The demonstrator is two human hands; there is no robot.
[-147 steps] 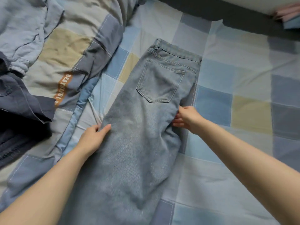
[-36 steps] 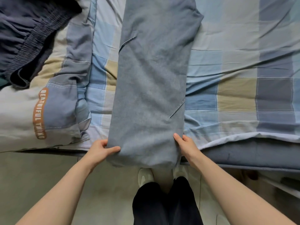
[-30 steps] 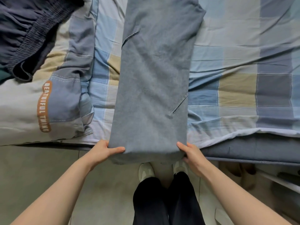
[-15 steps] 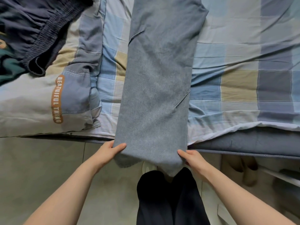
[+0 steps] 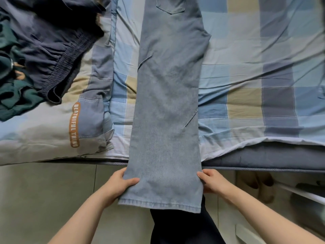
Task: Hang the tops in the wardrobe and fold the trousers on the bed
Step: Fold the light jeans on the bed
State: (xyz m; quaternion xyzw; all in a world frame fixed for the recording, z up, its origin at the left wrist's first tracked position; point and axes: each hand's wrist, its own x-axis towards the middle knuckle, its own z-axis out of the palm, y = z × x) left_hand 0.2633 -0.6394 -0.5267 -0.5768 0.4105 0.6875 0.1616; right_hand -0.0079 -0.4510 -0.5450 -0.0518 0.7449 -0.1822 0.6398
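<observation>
Fingers of our left hand (image 5: 119, 184) and right hand (image 5: 213, 181) pinch the two side edges of the jeans (image 5: 167, 103) near the hem, which overhangs the bed's near edge (image 5: 263, 169). Their long axis runs straight away from us, both hands equally near, so the fold likely goes forward toward the waistband.

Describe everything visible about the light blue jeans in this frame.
The jeans are faded light blue denim, legs stacked lengthwise, a back pocket facing up at the top edge. They lie along the checked bedsheet, hems overhanging the bed's edge. The left hand and right hand grip the sides near the stitched hem.
</observation>
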